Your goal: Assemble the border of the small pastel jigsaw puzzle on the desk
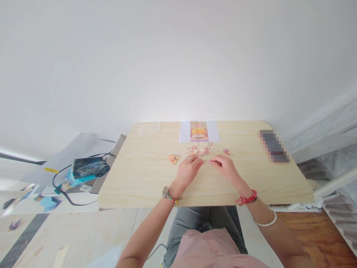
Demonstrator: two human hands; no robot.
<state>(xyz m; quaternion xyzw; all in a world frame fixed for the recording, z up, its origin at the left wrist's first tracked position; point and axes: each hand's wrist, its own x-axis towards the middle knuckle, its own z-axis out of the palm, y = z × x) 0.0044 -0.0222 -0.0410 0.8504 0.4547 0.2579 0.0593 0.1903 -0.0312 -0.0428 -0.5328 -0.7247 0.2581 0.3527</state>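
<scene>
Apparently both hands meet over the middle of the pale wooden desk [145,178], fingertips drawn together around something very small. The left hand [188,169] is curled, its thumb and forefinger pinched toward the right hand [224,167], which is likewise closed in a pinch. Between them sits a tiny pale puzzle piece [206,162], or perhaps two being held edge to edge; it is too small to tell which hand really grips it.

Just beyond the fingers lies a loose cluster of puzzle pieces [199,149], spread flat and face-up, it seems, so that each can be looked over and picked singly. A small orange-toned clump [173,159] lies apart to the left of the cluster, and another few pinkish pieces [226,151] sit apart to the right, which looks like sorting by colour. At the far edge of the desk, straight ahead, a reference picture [199,131] showing an orange figure on pink rests on a white sheet, placed where the eye can travel from it to the pieces without turning the head.

A dark blurred object [275,146] lies well apart near the right far corner. To the left, below desk height, a dark patterned box [90,167] sits on papers with a black cable [60,186] looping around it.
</scene>
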